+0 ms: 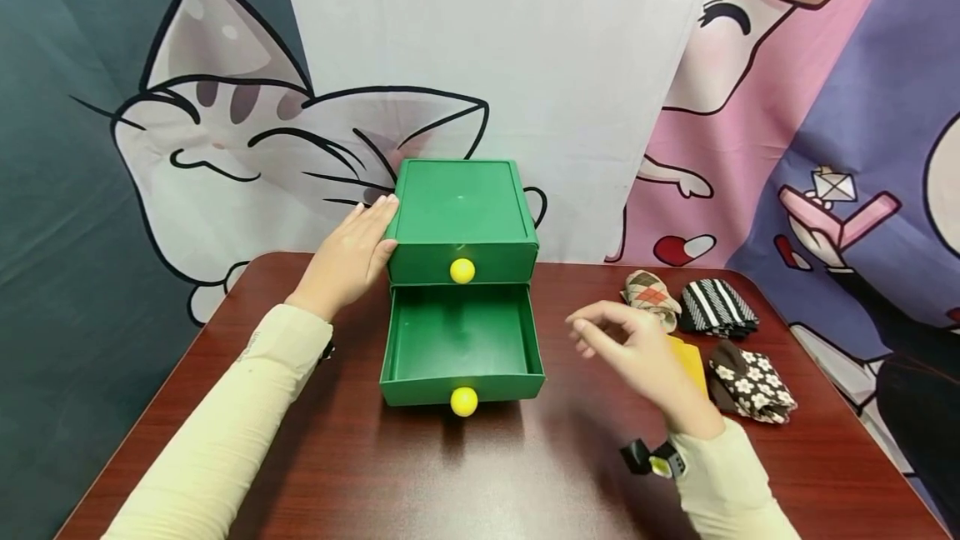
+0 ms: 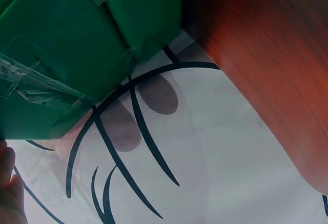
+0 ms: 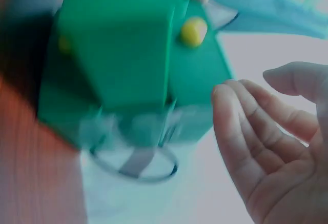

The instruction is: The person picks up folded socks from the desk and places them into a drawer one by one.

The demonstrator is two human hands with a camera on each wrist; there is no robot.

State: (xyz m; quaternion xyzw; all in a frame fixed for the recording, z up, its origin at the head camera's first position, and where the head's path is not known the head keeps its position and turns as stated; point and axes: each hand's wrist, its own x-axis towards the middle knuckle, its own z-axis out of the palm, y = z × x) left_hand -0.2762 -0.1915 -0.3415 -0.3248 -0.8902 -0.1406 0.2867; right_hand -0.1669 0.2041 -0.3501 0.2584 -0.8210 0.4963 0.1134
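A green two-drawer box (image 1: 463, 202) stands on the table, its lower drawer (image 1: 461, 344) pulled out with nothing inside. The upper drawer, with a yellow ball knob (image 1: 462, 271), is closed; a second yellow knob (image 1: 464, 402) sits on the lower front. My left hand (image 1: 352, 252) rests with straight fingers on the box's left side and top edge. To the right of the drawer, my right hand (image 1: 630, 348) hovers with loosely bent fingers, holding nothing. In the right wrist view its fingers (image 3: 256, 126) and thumb are apart, near the blurred box.
Several folded socks lie at the right: an argyle one (image 1: 649, 297), a black-and-white striped one (image 1: 717, 307), a brown floral one (image 1: 752, 383) and a yellow piece (image 1: 687, 362) partly behind my right hand. A cartoon-printed cloth (image 1: 495, 40) hangs behind the table (image 1: 450, 482).
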